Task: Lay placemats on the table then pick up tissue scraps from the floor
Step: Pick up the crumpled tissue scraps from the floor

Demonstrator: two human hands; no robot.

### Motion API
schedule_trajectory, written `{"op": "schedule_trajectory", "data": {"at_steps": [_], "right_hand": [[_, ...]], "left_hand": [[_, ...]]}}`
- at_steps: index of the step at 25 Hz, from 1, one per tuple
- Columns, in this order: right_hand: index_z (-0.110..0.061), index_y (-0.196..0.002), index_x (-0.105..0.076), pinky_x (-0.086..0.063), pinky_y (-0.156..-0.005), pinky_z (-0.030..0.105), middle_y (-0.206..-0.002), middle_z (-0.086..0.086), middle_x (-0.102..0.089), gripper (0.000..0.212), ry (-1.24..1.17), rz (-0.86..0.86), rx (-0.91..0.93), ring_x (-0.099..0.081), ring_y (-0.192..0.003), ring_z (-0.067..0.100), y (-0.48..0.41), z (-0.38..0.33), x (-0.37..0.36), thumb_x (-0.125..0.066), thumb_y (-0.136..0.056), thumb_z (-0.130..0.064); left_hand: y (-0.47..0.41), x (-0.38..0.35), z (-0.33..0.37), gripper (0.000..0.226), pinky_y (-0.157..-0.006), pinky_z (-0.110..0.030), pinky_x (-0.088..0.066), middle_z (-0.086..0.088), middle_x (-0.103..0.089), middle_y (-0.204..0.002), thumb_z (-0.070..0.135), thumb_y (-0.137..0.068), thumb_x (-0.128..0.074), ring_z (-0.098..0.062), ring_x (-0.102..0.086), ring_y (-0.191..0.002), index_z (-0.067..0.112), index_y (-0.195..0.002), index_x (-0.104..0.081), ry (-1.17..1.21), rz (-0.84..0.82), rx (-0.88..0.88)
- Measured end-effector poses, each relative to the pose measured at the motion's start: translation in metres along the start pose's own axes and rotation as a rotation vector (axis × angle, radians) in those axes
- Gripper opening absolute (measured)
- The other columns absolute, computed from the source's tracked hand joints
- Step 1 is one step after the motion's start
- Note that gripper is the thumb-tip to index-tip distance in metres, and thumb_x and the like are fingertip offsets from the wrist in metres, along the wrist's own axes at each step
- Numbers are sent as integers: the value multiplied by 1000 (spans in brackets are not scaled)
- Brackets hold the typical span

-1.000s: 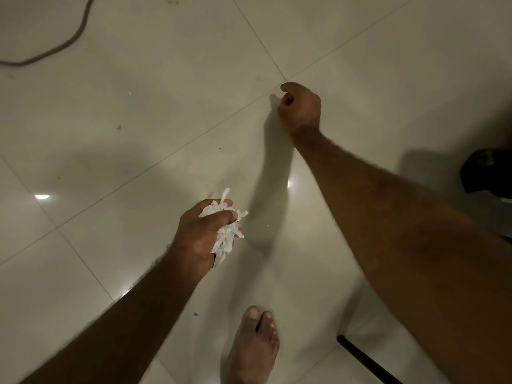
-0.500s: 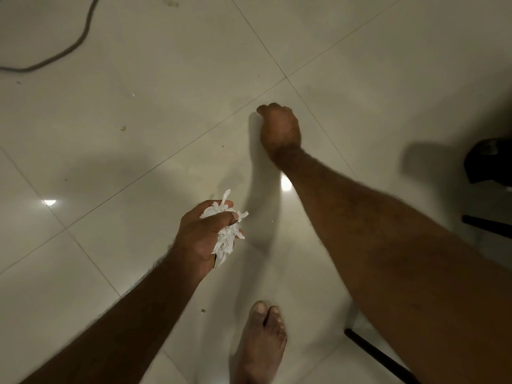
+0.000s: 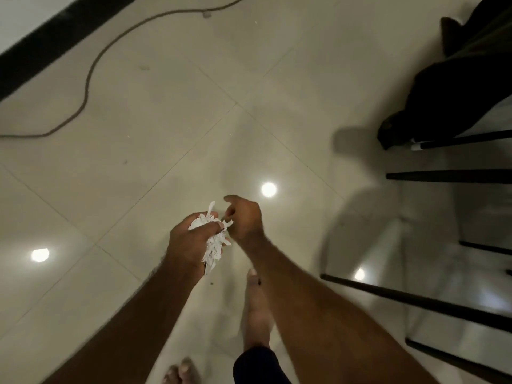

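Note:
A crumpled bunch of white tissue scraps (image 3: 214,242) fills my left hand (image 3: 191,242), which is closed around it at the centre of the view. My right hand (image 3: 245,217) is right beside it, fingers curled and pinched at the top of the bunch. Whether a scrap sits between those fingertips is hidden. A few tiny specks (image 3: 125,162) lie on the pale tiled floor (image 3: 166,120).
A dark cable (image 3: 88,76) snakes across the floor at upper left, near a black skirting strip (image 3: 41,42). Black furniture legs (image 3: 443,176) and a dark draped cloth (image 3: 457,79) stand at the right. My bare feet (image 3: 256,306) are below the hands.
My right hand came back from the floor ahead to the tissue bunch in my left hand. The view rose and swung, bringing the cable, skirting and furniture legs into sight.

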State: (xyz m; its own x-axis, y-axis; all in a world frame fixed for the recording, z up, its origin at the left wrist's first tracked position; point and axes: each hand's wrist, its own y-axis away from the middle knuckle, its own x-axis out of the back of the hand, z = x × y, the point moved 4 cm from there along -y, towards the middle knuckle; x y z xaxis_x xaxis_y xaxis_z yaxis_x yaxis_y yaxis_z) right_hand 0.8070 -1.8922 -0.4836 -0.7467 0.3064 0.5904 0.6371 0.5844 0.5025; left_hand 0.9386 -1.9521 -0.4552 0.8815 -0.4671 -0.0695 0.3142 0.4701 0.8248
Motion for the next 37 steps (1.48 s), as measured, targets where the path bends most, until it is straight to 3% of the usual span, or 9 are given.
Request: {"op": "schedule_trajectory", "data": {"at_steps": [4, 9, 11, 13, 15, 20, 27, 32, 37], "right_hand": [[-11, -129, -66, -53, -78, 14, -79, 2, -72, 54, -150, 75, -131, -68, -72, 16, 78, -42, 39, -65, -78, 6], [-16, -128, -67, -42, -68, -2, -71, -6, -71, 57, -353, 161, -237, -62, -65, 4, 158, -102, 85, -57, -74, 0], [-18, -129, -66, -47, -76, 4, -73, -3, -72, 57, -451, 183, -280, -64, -67, 4, 189, -123, 102, -56, -75, -2], [-18, -131, -63, -55, -90, 22, -81, 4, -75, 58, -595, 202, -310, -71, -80, 16, 221, -141, 118, -60, -75, -2], [-16, -131, -61, -60, -87, 33, -84, 8, -76, 58, -765, 194, -306, -72, -81, 25, 253, -159, 129, -63, -76, 2], [-29, -122, -64, -48, -57, 14, -66, -7, -59, 43, -975, 255, -354, -55, -58, 5, 348, -199, 147, -53, -89, -4], [-18, -125, -61, -52, -52, 25, -82, 3, -62, 48, -1193, 327, -344, -60, -66, 10, 457, -237, 177, -53, -87, 10], [-20, -122, -64, -58, -74, 32, -89, 6, -70, 45, -1343, 453, -319, -69, -82, 17, 522, -239, 211, -66, -85, 7], [-18, -116, -69, -60, -79, 35, -103, 11, -73, 35, -1506, 609, -269, -72, -92, 26, 590, -229, 233, -65, -89, 3]], "left_hand": [[70, 16, 17, 14, -67, -40, -55, -22, -75, -87, 2, -82, -77, -33, -68, -69, 10, -94, -78, -32, -33, 32], [152, 21, 52, 12, -59, -33, -53, -24, -70, -79, -1, -85, -73, -32, -66, -62, -4, -96, -73, -8, -49, 48], [182, 21, 67, 12, -58, -32, -53, -23, -70, -78, -2, -87, -71, -32, -65, -62, -5, -98, -72, 10, -61, 32], [215, 22, 81, 12, -56, -32, -53, -25, -69, -78, -3, -89, -68, -32, -64, -61, -5, -100, -71, 42, -91, 31], [247, 25, 93, 11, -55, -31, -53, -25, -70, -79, -3, -90, -67, -32, -65, -61, -4, -99, -72, 44, -113, 20], [338, 27, 113, 7, -56, -31, -51, -21, -66, -74, 0, -91, -67, -29, -63, -60, 2, -83, -68, -10, -169, -47], [452, 36, 112, 3, -60, -32, -54, -21, -66, -82, 3, -91, -69, -28, -68, -69, 1, -90, -67, 75, -205, 55], [518, 18, 110, 19, -73, -39, -50, -28, -67, -101, 7, -96, -66, -38, -65, -93, -4, -111, -65, 38, -299, 88], [585, -6, 101, 21, -80, -40, -56, -27, -74, -101, 6, -94, -66, -34, -75, -89, -5, -112, -68, -30, -367, 32]]}}
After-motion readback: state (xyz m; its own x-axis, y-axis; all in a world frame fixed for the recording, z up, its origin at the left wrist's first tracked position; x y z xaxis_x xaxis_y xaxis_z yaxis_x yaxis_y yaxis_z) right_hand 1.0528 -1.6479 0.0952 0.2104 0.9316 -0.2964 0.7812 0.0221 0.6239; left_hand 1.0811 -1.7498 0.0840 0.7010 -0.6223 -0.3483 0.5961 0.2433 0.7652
